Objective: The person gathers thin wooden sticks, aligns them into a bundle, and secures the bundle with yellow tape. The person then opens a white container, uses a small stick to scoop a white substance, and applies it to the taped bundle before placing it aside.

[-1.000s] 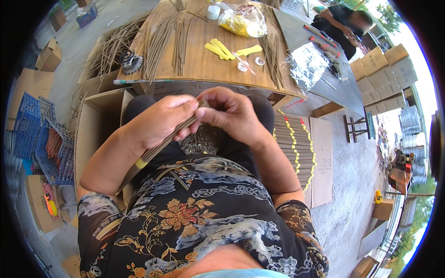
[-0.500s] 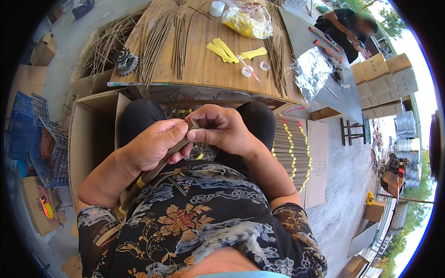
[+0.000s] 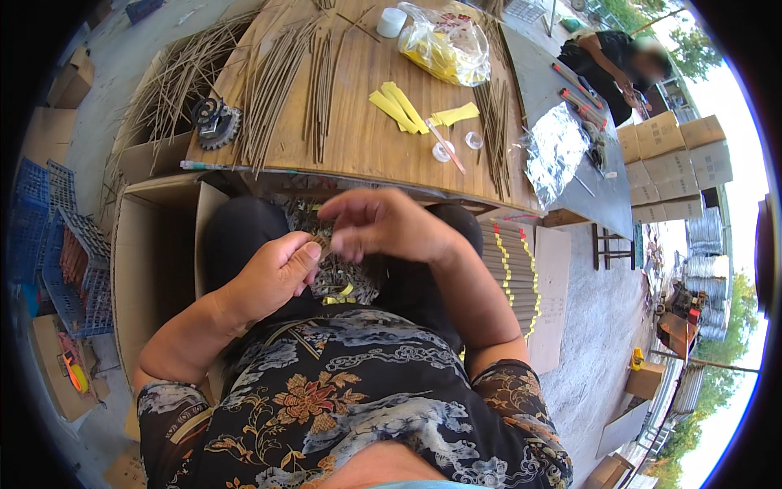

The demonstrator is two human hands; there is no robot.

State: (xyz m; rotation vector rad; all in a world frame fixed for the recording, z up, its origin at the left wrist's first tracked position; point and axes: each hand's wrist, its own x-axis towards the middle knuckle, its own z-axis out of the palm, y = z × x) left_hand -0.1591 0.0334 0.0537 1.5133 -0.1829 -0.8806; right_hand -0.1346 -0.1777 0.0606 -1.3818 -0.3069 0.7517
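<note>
My left hand (image 3: 281,267) is closed around a bundle of thin brown sticks, above my lap. Only the bundle's end (image 3: 324,243) shows past the thumb; the rest is hidden by the hand and forearm. Close beside that end is my right hand (image 3: 395,226), its fingers and thumb apart and smeared by motion, with nothing visible in them. Below the hands, between my knees, lies a dark heap of scraps (image 3: 350,281) with bits of yellow paper. To the right stand finished-looking brown stick bundles (image 3: 509,273) wrapped with yellow bands.
Ahead, a wooden table (image 3: 366,163) carries loose brown sticks (image 3: 277,90), yellow paper strips (image 3: 395,106), a plastic bag (image 3: 444,49) and a toothed metal part (image 3: 216,126). An open cardboard box (image 3: 155,261) is at my left, blue crates (image 3: 73,269) beyond. Another person (image 3: 607,61) sits far right.
My right hand has come off the bundle's end and its fingers have spread. The bundle in my left hand now points away differently, with less of it showing. The view has shifted slightly.
</note>
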